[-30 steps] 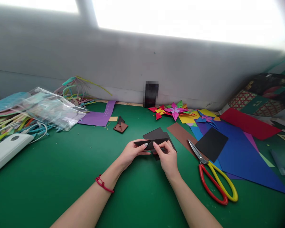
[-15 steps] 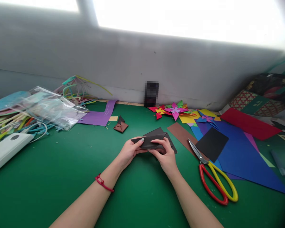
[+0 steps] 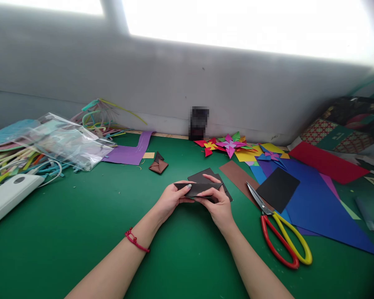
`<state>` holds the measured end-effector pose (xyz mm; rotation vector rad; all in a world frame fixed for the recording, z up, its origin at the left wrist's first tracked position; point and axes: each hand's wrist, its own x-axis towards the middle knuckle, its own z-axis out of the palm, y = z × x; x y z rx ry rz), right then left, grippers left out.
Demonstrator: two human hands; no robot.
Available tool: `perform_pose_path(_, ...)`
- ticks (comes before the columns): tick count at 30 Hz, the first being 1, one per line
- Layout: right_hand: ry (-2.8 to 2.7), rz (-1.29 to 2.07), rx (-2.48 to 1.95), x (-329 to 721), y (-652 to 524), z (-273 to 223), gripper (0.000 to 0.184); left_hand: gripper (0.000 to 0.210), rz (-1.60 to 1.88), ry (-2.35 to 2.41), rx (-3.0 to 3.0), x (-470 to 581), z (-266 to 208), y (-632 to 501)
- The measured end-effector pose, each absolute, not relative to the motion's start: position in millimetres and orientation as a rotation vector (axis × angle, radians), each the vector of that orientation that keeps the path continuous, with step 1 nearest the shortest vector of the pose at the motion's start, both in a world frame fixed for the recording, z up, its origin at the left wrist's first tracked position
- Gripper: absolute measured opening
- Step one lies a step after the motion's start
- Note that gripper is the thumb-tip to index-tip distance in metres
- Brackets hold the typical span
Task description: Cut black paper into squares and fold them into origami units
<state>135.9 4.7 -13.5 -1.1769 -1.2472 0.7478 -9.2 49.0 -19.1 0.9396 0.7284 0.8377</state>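
A folded piece of black paper (image 3: 197,189) is held level between my two hands, just above the green table. My left hand (image 3: 173,198) pinches its left end, thumb on top and fingers beneath. My right hand (image 3: 217,202) grips the right end, with the index finger bent along the top and another finger raised behind. Beyond the held paper lies another black sheet (image 3: 205,172), partly covered by my hands. A small folded brown and black paper piece (image 3: 158,164) rests farther back to the left.
Scissors with red and yellow handles (image 3: 279,232) lie on the right, touching a black rectangle (image 3: 279,189) and brown paper (image 3: 238,179). Blue card (image 3: 324,207) spreads behind. Folded paper stars (image 3: 229,143) sit by the wall. At left are a white power bank (image 3: 14,197) and a clear bag (image 3: 71,141).
The held black paper has tipped, so its upper face looks narrower. My right hand's fingers have shifted, one now raised at the back. The things on the table stay put.
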Motion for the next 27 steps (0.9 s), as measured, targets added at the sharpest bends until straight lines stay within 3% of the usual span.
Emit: perform_pose_path(27,-1.221,0.795,-1.185,138.5,7.2,-14.7,0.014,0.034,0.908,0.753,0.943,-6.7,-18.8,47.9)
